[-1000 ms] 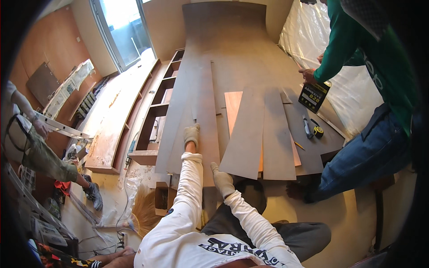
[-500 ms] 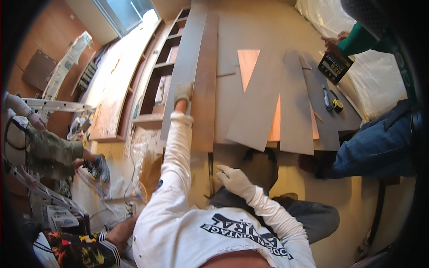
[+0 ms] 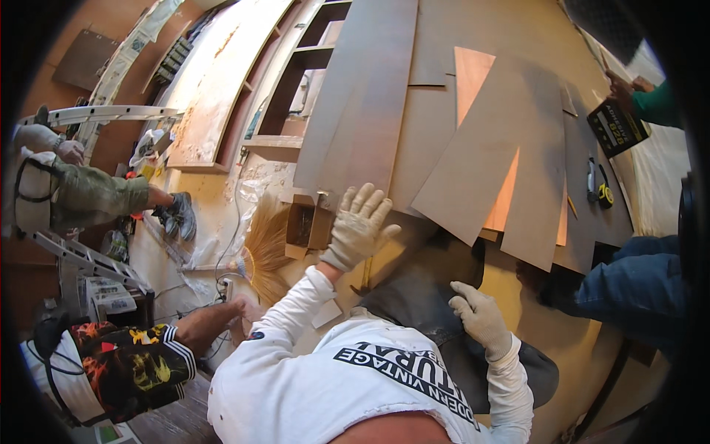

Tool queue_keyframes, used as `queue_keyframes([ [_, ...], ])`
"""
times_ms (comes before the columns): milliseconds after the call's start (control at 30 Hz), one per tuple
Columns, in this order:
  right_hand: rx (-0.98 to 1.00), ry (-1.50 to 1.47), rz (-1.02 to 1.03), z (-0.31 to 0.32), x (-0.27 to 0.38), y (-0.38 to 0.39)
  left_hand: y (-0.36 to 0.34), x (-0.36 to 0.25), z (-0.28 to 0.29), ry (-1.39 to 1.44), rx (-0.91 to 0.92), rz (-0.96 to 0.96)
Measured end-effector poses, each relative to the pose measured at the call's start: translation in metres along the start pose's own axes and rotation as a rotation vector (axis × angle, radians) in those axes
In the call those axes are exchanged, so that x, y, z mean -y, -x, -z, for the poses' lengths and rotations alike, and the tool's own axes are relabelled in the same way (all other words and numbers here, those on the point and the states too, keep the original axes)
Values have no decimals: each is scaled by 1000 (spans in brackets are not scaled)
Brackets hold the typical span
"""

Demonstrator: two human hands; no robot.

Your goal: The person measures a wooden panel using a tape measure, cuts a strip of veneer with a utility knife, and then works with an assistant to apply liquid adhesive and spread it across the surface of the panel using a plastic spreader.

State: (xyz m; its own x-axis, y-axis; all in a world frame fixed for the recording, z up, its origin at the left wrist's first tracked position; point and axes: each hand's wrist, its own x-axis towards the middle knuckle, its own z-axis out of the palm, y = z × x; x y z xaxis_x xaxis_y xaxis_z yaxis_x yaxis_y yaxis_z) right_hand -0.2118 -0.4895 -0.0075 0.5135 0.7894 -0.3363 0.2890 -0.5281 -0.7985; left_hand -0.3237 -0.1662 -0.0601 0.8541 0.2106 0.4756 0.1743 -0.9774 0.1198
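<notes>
The step seems to be handling the long brown panel [image 3: 362, 96], lying beside the open wooden frame [image 3: 272, 144]. The left hand [image 3: 359, 233] spreads wide at its near edge (contact unclear); the right hand [image 3: 482, 320], loosely curled, is empty. Gripping would call for closing the left fingers.

The long laminate sheet [image 3: 359, 100] is grey-brown, with a faint reddish sheen toward its lower right. Below the sheet, the left glove [image 3: 356, 228] is cream; below and to its right, so is the right glove [image 3: 481, 320]. Below and left of it, the broom [image 3: 268, 244] is straw gold, and a person's shorts [image 3: 137, 355] black splashed red, orange and yellow, edged with white stripes. Right of it, the tape measure [image 3: 606, 195] is yellow and black, the jeans [image 3: 632, 288] blue.
</notes>
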Motion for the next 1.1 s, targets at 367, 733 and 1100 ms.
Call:
queue_keyframes([
  [367,4,279,175,-14,-21,-7,-30,15,-51,-68,133,145],
  [733,44,247,135,-16,-21,-12,-70,60,-89,-79,303,159],
  [1100,99,352,83,14,-5,-9,-187,125,-113,-66,574,367],
])
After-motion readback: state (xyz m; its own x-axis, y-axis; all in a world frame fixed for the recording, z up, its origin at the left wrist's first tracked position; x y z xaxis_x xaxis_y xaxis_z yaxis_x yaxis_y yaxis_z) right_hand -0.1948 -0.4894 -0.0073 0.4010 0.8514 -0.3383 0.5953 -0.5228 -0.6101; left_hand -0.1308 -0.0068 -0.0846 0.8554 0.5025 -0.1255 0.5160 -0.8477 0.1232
